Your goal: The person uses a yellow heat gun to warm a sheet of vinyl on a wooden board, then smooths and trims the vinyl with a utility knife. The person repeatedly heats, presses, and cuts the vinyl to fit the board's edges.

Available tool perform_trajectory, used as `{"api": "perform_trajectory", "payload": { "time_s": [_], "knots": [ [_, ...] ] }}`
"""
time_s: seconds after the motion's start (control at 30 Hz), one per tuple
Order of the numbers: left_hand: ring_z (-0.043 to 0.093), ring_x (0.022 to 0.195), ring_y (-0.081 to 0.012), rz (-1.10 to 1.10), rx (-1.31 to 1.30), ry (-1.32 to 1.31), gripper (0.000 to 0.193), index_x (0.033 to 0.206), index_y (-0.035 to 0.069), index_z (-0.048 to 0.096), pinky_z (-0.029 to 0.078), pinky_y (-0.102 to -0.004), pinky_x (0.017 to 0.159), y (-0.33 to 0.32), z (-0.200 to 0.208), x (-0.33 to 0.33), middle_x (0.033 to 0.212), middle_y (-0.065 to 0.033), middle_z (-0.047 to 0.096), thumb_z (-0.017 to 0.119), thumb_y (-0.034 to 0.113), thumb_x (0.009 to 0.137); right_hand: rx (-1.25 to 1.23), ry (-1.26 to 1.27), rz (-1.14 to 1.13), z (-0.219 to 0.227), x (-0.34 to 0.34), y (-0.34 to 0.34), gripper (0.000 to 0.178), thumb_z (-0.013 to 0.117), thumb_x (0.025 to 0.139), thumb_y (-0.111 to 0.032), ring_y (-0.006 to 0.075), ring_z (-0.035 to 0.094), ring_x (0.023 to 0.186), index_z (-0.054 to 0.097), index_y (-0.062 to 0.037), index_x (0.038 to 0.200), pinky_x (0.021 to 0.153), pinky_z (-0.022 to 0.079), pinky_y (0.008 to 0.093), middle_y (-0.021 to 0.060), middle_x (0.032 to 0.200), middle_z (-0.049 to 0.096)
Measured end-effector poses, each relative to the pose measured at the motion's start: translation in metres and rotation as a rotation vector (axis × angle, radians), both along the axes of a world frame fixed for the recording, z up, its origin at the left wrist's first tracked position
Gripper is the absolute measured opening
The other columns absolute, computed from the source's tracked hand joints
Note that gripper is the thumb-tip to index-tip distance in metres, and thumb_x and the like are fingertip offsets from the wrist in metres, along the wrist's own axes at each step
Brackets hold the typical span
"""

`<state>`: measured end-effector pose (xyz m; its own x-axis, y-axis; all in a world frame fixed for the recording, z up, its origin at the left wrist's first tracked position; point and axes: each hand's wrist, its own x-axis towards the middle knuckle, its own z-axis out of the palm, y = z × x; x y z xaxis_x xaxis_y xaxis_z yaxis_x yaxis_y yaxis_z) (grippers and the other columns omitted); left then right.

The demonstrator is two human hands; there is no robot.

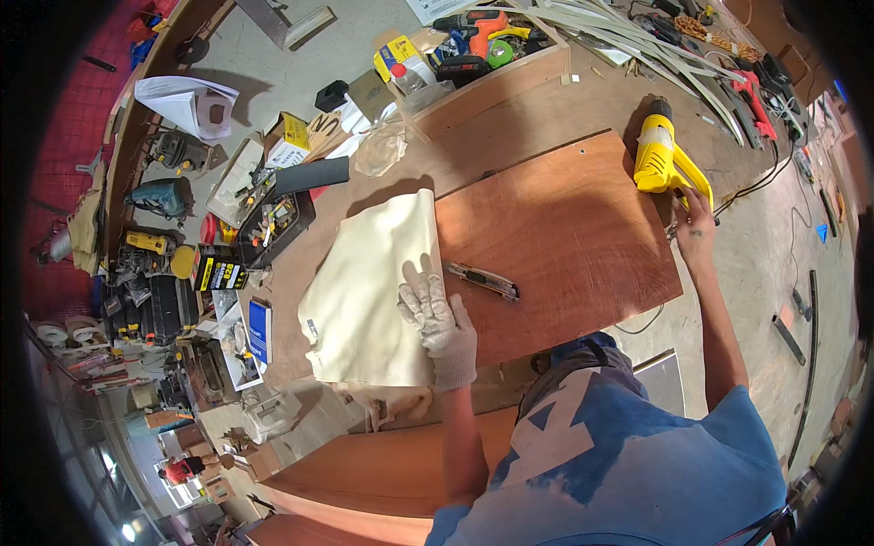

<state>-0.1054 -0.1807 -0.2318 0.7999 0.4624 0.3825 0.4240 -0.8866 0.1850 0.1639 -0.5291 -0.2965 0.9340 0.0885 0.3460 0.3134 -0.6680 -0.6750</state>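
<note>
My left hand point(433, 329), in a white knit glove, lies flat with its fingers stretched out on the right edge of a cream sheet point(364, 291) of leather-like material. The sheet overlaps the left side of a reddish-brown wooden board point(564, 246). A utility knife point(484, 279) rests on the board just right of the glove. At the board's far right corner is a yellow heat gun point(655, 150) with a dark nozzle pointing away from me. My bare right hand point(696, 221) has its fingers closed at the near end of the heat gun's handle; the fingertips are partly hidden.
A wooden tray point(496, 91) holds an orange drill point(472, 32) and small items. Thin strips point(637, 45) and cables lie far right. Tool boxes, a black can point(218, 271) and a blue box point(259, 331) crowd the left. Another person point(182, 470) is far off.
</note>
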Motion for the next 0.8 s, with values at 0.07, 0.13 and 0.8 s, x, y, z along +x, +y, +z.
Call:
{"api": "perform_trajectory", "payload": {
  "time_s": [0.07, 0.13, 0.8],
  "knots": [
    [0.036, 0.138, -0.0462, -0.085, -0.05, 0.047, 0.047, 0.136, 0.003, 0.051, 0.026, -0.0592, 0.114, -0.005, 0.011, -0.008, 0.146, -0.0221, 0.046, 0.062, 0.018, 0.092, 0.014, 0.046, -0.088, -0.004, -0.009, -0.018, 0.037, 0.066, 0.087, -0.007, 0.0367, 0.06, 0.108, 0.062, 0.0003, 0.123, 0.094, 0.048, 0.042, 0.0201, 0.116, 0.063],
    [0.041, 0.136, -0.0429, -0.139, -0.059, 0.23, 0.042, 0.131, 0.004, 0.056, 0.029, -0.0562, 0.114, -0.021, 0.037, -0.007, 0.141, -0.0206, 0.051, 0.062, 0.016, 0.092, -0.039, 0.025, -0.118, 0.0, -0.022, -0.015, 0.037, 0.066, 0.087, -0.007, 0.0367, 0.06, 0.108, 0.062, 0.0005, 0.123, 0.094, 0.048, 0.0419, 0.0208, 0.116, 0.062],
    [0.066, 0.085, -0.0418, 0.583, -0.621, 0.565, 0.029, 0.111, 0.014, 0.068, 0.052, -0.053, 0.075, -0.039, -0.105, -0.222, 0.096, -0.0208, 0.069, 0.055, 0.034, 0.094, -0.326, 0.204, 0.316, -0.016, 0.086, -0.025, 0.049, 0.076, 0.079, -0.017, 0.04, 0.06, 0.111, 0.058, -0.0046, 0.123, 0.093, 0.049, 0.0443, 0.0182, 0.118, 0.065]
  ]
}}
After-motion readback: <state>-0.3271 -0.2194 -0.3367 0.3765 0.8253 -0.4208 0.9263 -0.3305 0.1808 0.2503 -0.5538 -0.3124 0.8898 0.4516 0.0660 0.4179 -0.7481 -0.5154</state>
